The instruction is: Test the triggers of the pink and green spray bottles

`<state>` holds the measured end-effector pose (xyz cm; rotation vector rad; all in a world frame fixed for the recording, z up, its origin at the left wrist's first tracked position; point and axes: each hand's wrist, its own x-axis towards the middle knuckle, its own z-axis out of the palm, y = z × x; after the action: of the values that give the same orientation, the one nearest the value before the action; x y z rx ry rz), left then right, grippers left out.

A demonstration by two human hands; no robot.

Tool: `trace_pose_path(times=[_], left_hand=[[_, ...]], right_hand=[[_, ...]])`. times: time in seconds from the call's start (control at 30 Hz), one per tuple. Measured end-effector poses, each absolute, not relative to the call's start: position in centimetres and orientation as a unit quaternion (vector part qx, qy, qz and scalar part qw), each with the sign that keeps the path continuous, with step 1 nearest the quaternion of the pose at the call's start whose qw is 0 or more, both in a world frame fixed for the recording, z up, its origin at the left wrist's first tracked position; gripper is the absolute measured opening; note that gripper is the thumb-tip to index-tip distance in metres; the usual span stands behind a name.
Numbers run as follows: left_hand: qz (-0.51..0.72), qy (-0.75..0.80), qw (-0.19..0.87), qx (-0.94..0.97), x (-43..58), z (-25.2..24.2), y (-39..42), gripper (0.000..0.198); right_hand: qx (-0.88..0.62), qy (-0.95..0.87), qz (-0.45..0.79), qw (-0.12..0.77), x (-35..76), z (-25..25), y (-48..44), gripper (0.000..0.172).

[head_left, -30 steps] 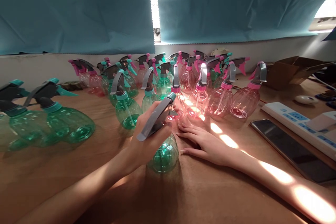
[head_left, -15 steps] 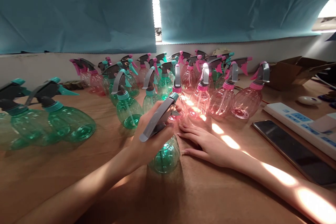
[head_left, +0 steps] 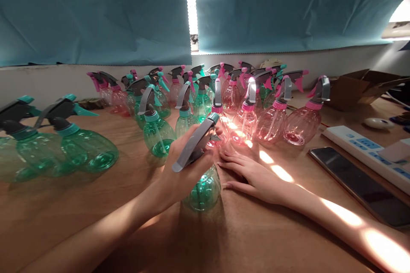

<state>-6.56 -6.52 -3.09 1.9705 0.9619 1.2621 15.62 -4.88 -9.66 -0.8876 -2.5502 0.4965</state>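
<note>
My left hand (head_left: 184, 168) is closed around the neck of a green spray bottle (head_left: 204, 192), under its grey spray head. The bottle stands upright on the brown table (head_left: 250, 234), and my fingers hide its collar. My right hand (head_left: 241, 173) lies flat on the table just right of that bottle, fingers stretched out, holding nothing. Beyond my hands stand a green spray bottle (head_left: 158, 136) with a teal collar and a pink spray bottle (head_left: 244, 123) with a pink collar. Another pink spray bottle (head_left: 219, 130) is partly hidden behind my left hand.
Several more green and pink spray bottles fill the back. At left, green spray bottles (head_left: 91, 151) stand close together. On the right lie a phone (head_left: 355, 183), a white power strip (head_left: 365, 147) and a white mouse (head_left: 379, 123), with an open cardboard box (head_left: 349, 89) behind.
The whole view has shifted very slightly. My left hand keeps its grip on the green spray bottle, and my right hand stays flat on the table.
</note>
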Motion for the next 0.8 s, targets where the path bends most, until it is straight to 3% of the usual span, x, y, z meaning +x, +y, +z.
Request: trace_pose_path(times=[0.27, 0.8], left_hand=[[0.477, 0.377, 0.303, 0.734, -6.2, -2.4, -6.8, 0.004], [0.464, 0.381, 0.297, 0.743, -6.0, -1.8, -6.8, 0.009]], right_hand=[[-0.313, -0.913, 0.176, 0.192, 15.6, -9.9, -4.7, 0.056], [-0.321, -0.911, 0.180, 0.184, 15.6, -10.3, -4.8, 0.060]])
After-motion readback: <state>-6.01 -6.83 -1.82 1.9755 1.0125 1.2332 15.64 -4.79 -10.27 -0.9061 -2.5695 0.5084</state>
